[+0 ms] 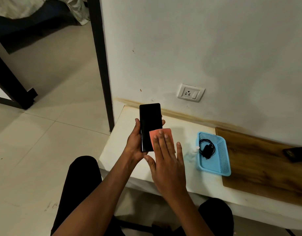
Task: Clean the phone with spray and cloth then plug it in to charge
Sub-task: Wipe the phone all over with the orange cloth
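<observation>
A black phone [149, 120] with a dark screen is held upright above the left end of a white ledge [123, 150]; my left hand [134, 143] grips it from the left and below. My right hand [165, 159] lies flat, fingers spread, pressing a pink cloth [164, 132] against the phone's lower right part. A small clear spray bottle [194, 150] stands on the ledge just right of my right hand. A black charger with coiled cable [207, 148] lies in a blue mesh basket [222, 160]. A white wall socket [190, 92] sits above the ledge.
A wooden board [259, 164] covers the ledge's right part, with a small dark object [296, 154] on it. A dark door frame [102, 65] stands left of the ledge, tiled floor beyond it. My knees in black trousers are below the ledge.
</observation>
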